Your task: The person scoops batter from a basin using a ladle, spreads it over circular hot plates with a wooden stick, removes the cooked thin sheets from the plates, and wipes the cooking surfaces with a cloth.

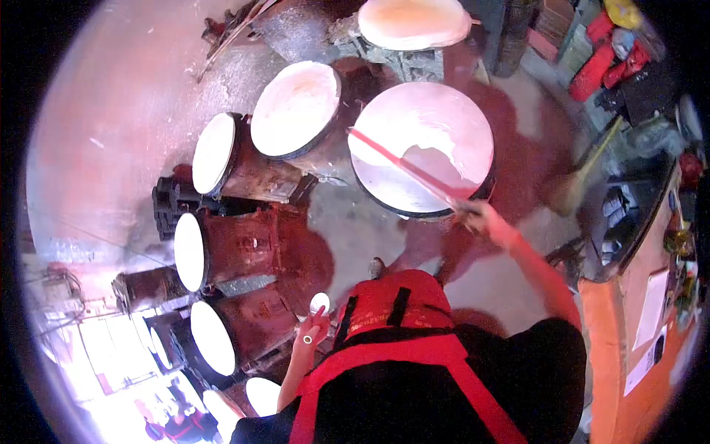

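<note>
My right hand (482, 223) is closed around the end of a long, thin, reddish stick (403, 164). The stick reaches slantwise over a large round plate (425, 198) in front of me. A pale layer (421, 111) covers much of that plate, with a ragged inner edge beside a greyer area. Low on the left, my left hand (312, 333), a ring on one finger, grips a small round white object (319, 303), whose kind I cannot make out. A red apron (399, 303) hangs from my body.
More drum-like stands with white round tops (296, 109) curve around my left side. Another round top (414, 24) rests on blocks at the back. A broom (584, 174) stands at right, near an orange-sided counter (603, 355). Another person (185, 425) shows at lower left.
</note>
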Available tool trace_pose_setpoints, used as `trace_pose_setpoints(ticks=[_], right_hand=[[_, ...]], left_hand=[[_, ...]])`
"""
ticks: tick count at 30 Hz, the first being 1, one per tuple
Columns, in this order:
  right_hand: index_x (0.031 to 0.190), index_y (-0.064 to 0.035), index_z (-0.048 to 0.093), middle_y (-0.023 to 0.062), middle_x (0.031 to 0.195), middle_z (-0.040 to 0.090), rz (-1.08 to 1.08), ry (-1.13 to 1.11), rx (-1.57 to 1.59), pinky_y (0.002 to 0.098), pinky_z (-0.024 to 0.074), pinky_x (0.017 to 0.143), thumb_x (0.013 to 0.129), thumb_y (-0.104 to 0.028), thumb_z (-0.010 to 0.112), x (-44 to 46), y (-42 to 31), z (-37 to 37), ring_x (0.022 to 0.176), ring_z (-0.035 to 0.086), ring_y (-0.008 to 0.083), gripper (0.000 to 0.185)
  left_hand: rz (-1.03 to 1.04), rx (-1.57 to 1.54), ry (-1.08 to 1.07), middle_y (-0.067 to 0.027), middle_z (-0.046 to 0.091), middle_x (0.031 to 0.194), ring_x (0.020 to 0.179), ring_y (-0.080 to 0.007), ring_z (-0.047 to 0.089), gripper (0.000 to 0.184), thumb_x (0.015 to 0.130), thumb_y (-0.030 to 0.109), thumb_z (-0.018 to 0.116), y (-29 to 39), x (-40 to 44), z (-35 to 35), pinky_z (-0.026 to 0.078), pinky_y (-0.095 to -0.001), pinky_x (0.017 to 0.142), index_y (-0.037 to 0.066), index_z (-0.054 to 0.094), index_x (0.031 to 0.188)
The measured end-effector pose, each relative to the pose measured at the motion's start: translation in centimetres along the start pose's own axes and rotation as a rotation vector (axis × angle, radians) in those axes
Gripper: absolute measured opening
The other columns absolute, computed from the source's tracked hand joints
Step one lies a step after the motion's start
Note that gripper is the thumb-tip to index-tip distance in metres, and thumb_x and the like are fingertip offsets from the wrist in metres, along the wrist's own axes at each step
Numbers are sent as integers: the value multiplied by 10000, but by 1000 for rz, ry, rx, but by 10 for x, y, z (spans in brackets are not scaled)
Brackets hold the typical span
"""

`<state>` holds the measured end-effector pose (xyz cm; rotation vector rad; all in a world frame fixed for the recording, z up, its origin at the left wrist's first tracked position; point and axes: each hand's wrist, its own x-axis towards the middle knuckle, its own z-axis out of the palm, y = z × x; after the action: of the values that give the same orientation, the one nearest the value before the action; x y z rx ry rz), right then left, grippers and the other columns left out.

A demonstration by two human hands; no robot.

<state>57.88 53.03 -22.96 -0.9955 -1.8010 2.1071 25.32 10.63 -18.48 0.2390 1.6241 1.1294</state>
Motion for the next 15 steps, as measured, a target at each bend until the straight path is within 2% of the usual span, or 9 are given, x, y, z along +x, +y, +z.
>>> trace_pose_setpoints(ticks=[1,3,4,6,8,10,12,13,15], right_hand=[[1246,0,519,41,964,614,56,-40,84,254,463,685,862,-128,573,-15,22,1,777,560,99,408],[1250,-143,557,-79,615,460,-100,246,112,192,272,433,918,-198,550,-25,50,18,487,371,29,336],[1256,-143,552,-81,629,471,-169,430,181,191,274,434,917,-184,546,-11,89,27,492,377,27,342],[1228,-10,535,32,973,605,-239,729,503,249,442,718,867,-193,606,-28,23,70,795,534,109,411],[1272,-74,521,-29,868,591,-316,836,261,220,408,586,901,-158,554,19,84,86,672,500,65,382],[1297,-94,507,-43,873,592,-325,830,75,216,411,594,917,-144,532,35,109,112,687,504,57,385],[1304,-70,492,-10,988,607,-271,706,-42,235,452,740,915,-150,541,35,114,154,839,547,82,400],[1304,-64,489,2,1058,589,-141,668,-3,245,435,799,911,-147,546,17,84,177,897,538,91,405],[1311,-57,476,31,1178,557,33,641,51,259,400,901,898,-131,542,-26,17,227,1006,519,112,425]], left_hand=[[-15,-10,-16,13,499,998,856,-59,481,531,860,223,529,4,5,-5,391,-180,763,29,407,1339],[-79,65,-46,2,513,1034,885,-67,494,496,883,206,511,-6,34,-42,395,-183,794,35,412,1338],[-37,109,-54,3,513,1029,873,-66,492,488,891,203,507,21,32,-27,395,-180,787,37,411,1340],[-16,125,-87,9,499,973,803,-62,480,468,910,214,502,31,56,-47,402,-178,722,44,416,1337],[-132,4,-127,11,480,898,716,-65,461,453,923,240,506,32,101,-79,411,-186,633,49,428,1327],[-272,-204,-184,-6,483,865,676,-77,447,442,928,259,502,23,167,-119,408,-190,589,43,439,1309],[-473,-523,-267,-23,486,831,636,-89,432,434,933,277,499,12,239,-159,405,-194,544,38,450,1292],[-591,-636,-318,-31,487,815,616,-96,425,431,936,287,497,14,267,-176,403,-196,522,35,455,1283],[-591,-618,-359,-30,495,747,557,-89,430,391,936,300,499,54,259,-164,408,-186,477,56,477,1241]])
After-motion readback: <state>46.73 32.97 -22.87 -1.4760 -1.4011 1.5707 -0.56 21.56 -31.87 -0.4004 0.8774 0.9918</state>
